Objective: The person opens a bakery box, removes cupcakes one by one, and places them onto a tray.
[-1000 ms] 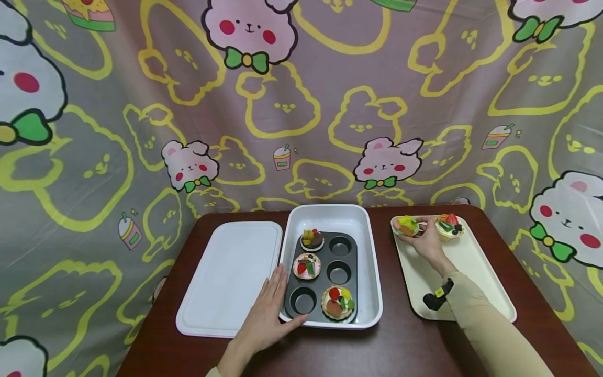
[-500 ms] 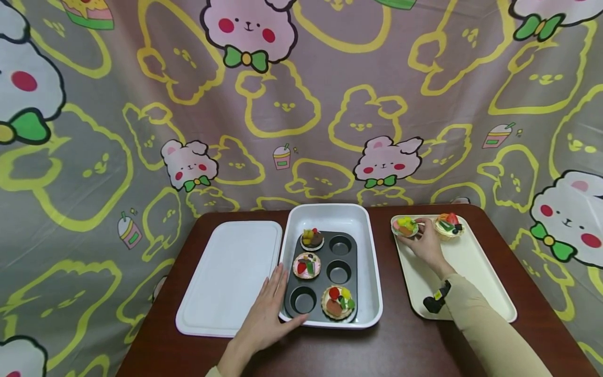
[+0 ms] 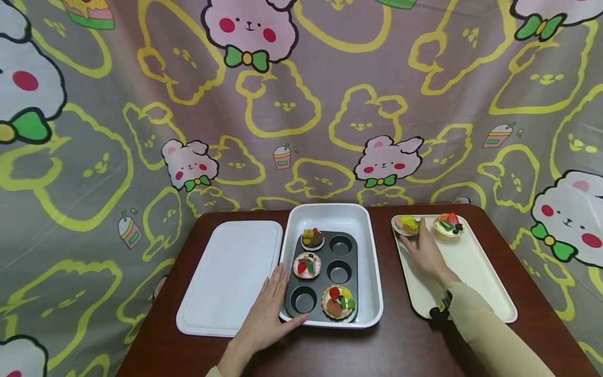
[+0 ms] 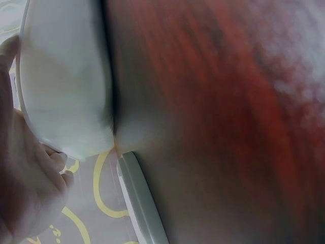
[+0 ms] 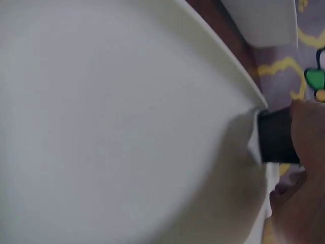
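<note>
At the far left corner of the cream tray (image 3: 471, 283), my right hand (image 3: 430, 254) grips a small fruit tart (image 3: 406, 225) with yellow, pink and green topping. In the right wrist view the tart's dark cup-shaped base (image 5: 277, 134) shows beside the thumb, close to the tray surface. Another fruit tart (image 3: 448, 226) with a strawberry stands just right of that hand. My left hand (image 3: 264, 314) rests with straight fingers at the near left corner of a white basin (image 3: 374, 262). Inside the basin lies a dark muffin tin (image 3: 322, 285).
The muffin tin holds a chocolate-topped tart (image 3: 312, 239), a pink tart (image 3: 306, 266) and a larger fruit tart (image 3: 337, 302); its other three cups are bare. A white lid (image 3: 231, 277) lies left of the basin. A patterned curtain (image 3: 330, 173) hangs behind the brown table (image 3: 372, 351).
My right hand and wrist have turned slightly around the tart, which stays at the same corner of the tray. My left hand has kept its place at the basin.
</note>
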### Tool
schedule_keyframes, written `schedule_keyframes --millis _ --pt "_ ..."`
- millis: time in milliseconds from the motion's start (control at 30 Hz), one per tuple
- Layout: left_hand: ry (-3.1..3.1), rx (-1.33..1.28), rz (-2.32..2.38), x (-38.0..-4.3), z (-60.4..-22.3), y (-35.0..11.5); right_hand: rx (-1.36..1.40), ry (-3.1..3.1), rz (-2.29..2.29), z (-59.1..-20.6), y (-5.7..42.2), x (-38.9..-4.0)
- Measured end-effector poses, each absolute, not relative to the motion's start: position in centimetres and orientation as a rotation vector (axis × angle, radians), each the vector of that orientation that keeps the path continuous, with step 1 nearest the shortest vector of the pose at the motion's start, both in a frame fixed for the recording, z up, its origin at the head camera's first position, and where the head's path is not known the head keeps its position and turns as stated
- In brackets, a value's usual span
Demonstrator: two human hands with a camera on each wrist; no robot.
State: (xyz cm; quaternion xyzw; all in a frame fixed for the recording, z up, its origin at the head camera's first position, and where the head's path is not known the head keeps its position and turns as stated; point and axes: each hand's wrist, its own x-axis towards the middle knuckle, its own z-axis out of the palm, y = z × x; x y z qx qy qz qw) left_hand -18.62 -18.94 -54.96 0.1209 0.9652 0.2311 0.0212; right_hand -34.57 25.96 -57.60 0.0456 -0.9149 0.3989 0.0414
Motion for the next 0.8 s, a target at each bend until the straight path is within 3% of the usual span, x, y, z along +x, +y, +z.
schedule_keyframes --millis 233,533,800 --pt "2.993 0.389 0.702 -18.6 -54.9 -19.0 0.316 -2.707 1.077 -57.6 25.1 -31.9" --pt "2.994 0.385 0.702 -18.7 -54.8 -19.1 0.557 -2.807 0.912 -53.6 21.2 -27.9" --pt "2.995 0.393 0.701 -18.6 -55.1 -19.1 0.922 -2.817 0.724 -52.3 17.5 -25.5"
